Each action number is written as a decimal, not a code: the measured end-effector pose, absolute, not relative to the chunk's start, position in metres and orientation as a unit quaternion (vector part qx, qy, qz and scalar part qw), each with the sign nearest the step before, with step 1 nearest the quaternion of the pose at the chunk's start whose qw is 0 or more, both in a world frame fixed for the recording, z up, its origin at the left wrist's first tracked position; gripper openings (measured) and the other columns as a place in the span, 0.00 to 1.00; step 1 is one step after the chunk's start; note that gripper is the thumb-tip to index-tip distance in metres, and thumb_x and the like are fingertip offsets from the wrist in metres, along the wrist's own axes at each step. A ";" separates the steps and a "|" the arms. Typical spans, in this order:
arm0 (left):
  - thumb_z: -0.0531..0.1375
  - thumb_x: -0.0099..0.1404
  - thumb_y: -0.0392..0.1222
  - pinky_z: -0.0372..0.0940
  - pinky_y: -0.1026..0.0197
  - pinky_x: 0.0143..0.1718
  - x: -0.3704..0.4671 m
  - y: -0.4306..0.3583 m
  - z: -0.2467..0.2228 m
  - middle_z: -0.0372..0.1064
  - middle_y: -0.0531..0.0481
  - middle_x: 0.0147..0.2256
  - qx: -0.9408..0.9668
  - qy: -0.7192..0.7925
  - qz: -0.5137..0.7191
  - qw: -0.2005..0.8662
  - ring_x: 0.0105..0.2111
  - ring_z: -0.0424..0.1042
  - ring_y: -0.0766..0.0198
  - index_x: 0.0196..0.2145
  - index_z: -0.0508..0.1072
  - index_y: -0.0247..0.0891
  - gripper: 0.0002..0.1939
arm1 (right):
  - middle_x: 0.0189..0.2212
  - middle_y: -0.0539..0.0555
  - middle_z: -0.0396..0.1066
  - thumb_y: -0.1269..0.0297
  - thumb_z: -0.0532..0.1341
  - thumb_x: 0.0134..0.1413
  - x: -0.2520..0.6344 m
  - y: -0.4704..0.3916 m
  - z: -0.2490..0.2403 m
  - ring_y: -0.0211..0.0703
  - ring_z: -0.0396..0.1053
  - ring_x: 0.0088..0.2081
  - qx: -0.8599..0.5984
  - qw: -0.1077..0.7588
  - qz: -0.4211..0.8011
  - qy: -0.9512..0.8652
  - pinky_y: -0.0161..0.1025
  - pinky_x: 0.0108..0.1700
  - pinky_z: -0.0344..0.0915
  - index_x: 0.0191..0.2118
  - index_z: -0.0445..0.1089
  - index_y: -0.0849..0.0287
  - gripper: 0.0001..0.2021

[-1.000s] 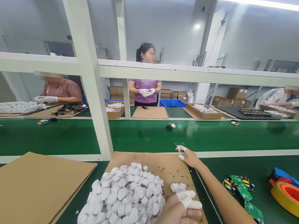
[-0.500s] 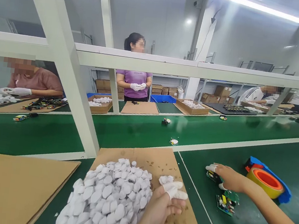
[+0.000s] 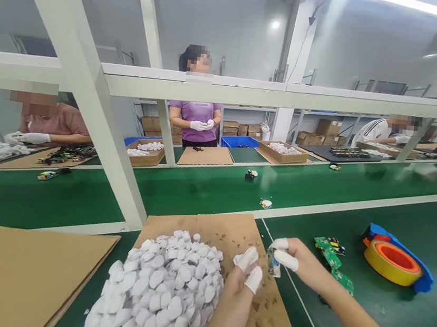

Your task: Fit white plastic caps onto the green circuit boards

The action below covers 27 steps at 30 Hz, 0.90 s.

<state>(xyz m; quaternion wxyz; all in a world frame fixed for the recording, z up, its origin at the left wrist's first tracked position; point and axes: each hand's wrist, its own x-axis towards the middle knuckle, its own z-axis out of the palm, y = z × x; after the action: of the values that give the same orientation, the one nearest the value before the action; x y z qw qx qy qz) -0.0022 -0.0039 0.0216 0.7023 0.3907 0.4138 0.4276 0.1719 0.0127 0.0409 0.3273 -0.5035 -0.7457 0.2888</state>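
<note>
My right hand (image 3: 294,260), with white finger cots, pinches a small circuit board (image 3: 274,265) above the right edge of the cardboard sheet (image 3: 263,317). Just left of it, my left hand (image 3: 236,293) has its cot-covered fingers curled together by a few white pads (image 3: 237,259); whether a pad is between the fingertips is hidden. A large heap of white pads (image 3: 163,289) lies on the cardboard beside my left wrist. More green circuit boards (image 3: 330,256) rest on the green bench right of the cardboard, partly beyond my right forearm.
A tape dispenser with yellow tape (image 3: 392,261) sits at right. Stacked cardboard (image 3: 25,272) lies at left. A pale slanted post (image 3: 108,118) and crossbar stand ahead. Boards lie on the green conveyor (image 3: 199,193); several co-workers sit or stand across it, one in purple (image 3: 195,118).
My right hand has lifted a circuit board from the bench and brought it left, near my left hand. My left fingers have curled in. Boards on the conveyor have shifted right.
</note>
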 end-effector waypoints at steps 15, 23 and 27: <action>0.39 0.68 0.32 0.70 0.62 0.29 -0.007 0.009 0.039 0.74 0.40 0.27 0.148 0.424 0.511 0.733 0.27 0.75 0.61 0.37 0.65 0.29 0.16 | 0.37 0.57 0.71 0.72 0.57 0.48 0.145 0.024 0.006 0.49 0.66 0.41 -0.488 0.327 0.186 -0.788 0.42 0.44 0.60 0.32 0.68 0.59 0.05; 0.40 0.65 0.30 0.70 0.63 0.26 -0.008 0.012 0.044 0.74 0.39 0.26 0.137 0.427 0.535 0.716 0.26 0.75 0.61 0.37 0.64 0.28 0.14 | 0.41 0.57 0.69 0.76 0.55 0.48 0.135 0.026 -0.004 0.51 0.61 0.45 -0.475 0.201 0.108 -0.850 0.46 0.48 0.57 0.38 0.67 0.59 0.11; 0.41 0.62 0.27 0.70 0.64 0.25 -0.012 0.015 0.049 0.73 0.41 0.25 0.145 0.418 0.565 0.696 0.26 0.75 0.61 0.36 0.64 0.29 0.14 | 0.35 0.57 0.67 0.77 0.55 0.47 0.138 0.026 -0.002 0.50 0.62 0.39 -0.482 0.204 0.102 -0.846 0.44 0.42 0.58 0.34 0.66 0.60 0.08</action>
<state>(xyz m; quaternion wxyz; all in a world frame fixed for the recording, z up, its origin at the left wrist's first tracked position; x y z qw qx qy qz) -0.0120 0.0151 0.0489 0.6963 0.1454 0.4183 0.5648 0.1377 0.0257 -0.0021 0.2037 -0.4818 -0.8461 0.1018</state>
